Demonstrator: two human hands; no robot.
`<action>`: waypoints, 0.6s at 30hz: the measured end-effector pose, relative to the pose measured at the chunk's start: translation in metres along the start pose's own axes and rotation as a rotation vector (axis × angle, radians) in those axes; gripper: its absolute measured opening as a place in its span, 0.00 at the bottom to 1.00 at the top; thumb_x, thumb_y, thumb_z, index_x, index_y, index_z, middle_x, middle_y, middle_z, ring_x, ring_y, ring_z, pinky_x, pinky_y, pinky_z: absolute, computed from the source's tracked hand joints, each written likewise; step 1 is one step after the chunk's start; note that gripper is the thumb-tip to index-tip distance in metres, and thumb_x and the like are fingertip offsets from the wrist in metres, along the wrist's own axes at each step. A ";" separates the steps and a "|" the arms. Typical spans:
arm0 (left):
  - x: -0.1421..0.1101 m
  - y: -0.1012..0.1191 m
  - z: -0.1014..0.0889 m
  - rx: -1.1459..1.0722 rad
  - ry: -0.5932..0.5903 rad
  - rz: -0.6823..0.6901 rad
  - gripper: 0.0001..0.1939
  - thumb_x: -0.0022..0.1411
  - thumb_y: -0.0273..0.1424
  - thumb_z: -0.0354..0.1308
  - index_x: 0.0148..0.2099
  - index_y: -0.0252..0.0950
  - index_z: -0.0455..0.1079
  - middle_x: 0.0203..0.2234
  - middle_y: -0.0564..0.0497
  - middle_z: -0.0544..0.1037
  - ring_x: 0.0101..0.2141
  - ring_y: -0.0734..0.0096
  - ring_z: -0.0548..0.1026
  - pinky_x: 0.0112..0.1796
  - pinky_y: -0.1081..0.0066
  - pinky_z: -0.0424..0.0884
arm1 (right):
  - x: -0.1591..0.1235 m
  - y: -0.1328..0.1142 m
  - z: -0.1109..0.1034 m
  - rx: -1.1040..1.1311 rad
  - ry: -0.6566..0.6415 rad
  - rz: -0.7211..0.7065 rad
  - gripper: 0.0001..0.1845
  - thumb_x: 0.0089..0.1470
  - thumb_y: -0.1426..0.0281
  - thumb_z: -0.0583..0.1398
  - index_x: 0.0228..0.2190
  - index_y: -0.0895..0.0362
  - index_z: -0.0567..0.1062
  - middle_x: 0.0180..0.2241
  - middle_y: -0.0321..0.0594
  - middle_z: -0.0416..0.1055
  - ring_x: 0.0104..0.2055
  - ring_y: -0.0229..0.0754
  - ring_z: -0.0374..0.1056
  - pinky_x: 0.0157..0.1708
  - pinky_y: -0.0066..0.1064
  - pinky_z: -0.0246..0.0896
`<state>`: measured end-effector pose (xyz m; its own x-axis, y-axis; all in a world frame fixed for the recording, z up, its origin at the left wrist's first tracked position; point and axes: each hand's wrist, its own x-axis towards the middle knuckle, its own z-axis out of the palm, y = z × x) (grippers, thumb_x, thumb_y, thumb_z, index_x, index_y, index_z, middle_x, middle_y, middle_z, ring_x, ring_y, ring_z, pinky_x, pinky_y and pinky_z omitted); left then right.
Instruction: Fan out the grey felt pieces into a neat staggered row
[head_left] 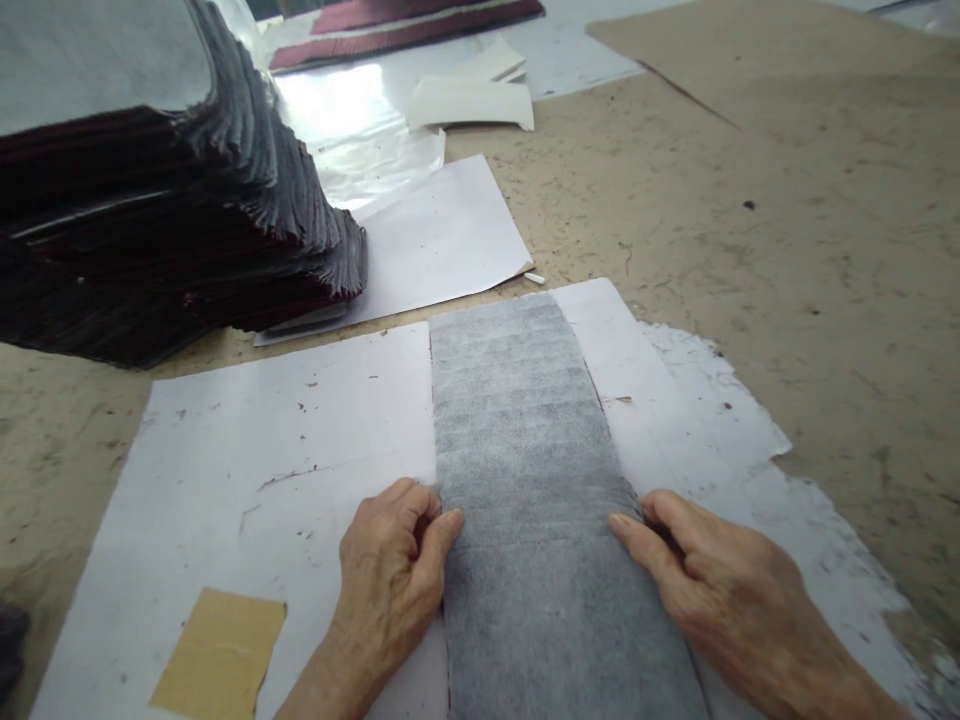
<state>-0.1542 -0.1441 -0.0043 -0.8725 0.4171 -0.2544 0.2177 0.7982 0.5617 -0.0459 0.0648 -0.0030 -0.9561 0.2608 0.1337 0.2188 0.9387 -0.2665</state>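
A long grey fabric piece with a fuzzy, faintly ribbed face runs away from me over white paper. Thin dark red shows along its side edges. My left hand pinches its left edge, thumb on top and the other fingers curled at or under the edge. On the opposite edge, my right hand pinches in the same way at about the same height. A faint crease crosses the fabric between the two thumbs. The near end of the piece runs out of the picture at the bottom.
At the upper left stands a tall stack of dark red and grey fabric pieces. A tan square lies on the paper at lower left. White scraps, another white sheet and brown paper lie farther back on the thread-littered table.
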 end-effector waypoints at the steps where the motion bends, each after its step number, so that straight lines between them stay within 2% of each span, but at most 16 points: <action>1: 0.000 0.000 0.000 -0.010 -0.001 0.002 0.14 0.57 0.36 0.48 0.21 0.37 0.57 0.19 0.55 0.62 0.24 0.70 0.61 0.29 0.69 0.54 | 0.001 0.001 0.001 -0.011 -0.009 -0.007 0.19 0.57 0.62 0.47 0.17 0.53 0.57 0.12 0.30 0.58 0.12 0.35 0.58 0.12 0.26 0.49; 9: 0.002 0.001 -0.003 -0.069 -0.046 -0.078 0.16 0.57 0.41 0.47 0.22 0.37 0.57 0.19 0.56 0.60 0.24 0.71 0.61 0.27 0.70 0.54 | 0.007 0.004 -0.005 0.074 -0.147 0.063 0.20 0.55 0.61 0.49 0.15 0.54 0.57 0.12 0.31 0.59 0.13 0.36 0.59 0.13 0.26 0.50; 18: 0.000 -0.001 0.000 -0.023 -0.020 -0.042 0.16 0.58 0.41 0.46 0.23 0.37 0.56 0.19 0.56 0.60 0.23 0.72 0.61 0.27 0.70 0.54 | 0.008 0.005 -0.004 0.075 -0.212 0.092 0.18 0.54 0.63 0.48 0.16 0.54 0.57 0.13 0.33 0.61 0.14 0.37 0.59 0.15 0.27 0.48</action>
<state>-0.1547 -0.1445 -0.0051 -0.8719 0.3920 -0.2934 0.1708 0.8051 0.5680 -0.0517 0.0723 0.0010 -0.9542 0.2837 -0.0954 0.2991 0.8917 -0.3398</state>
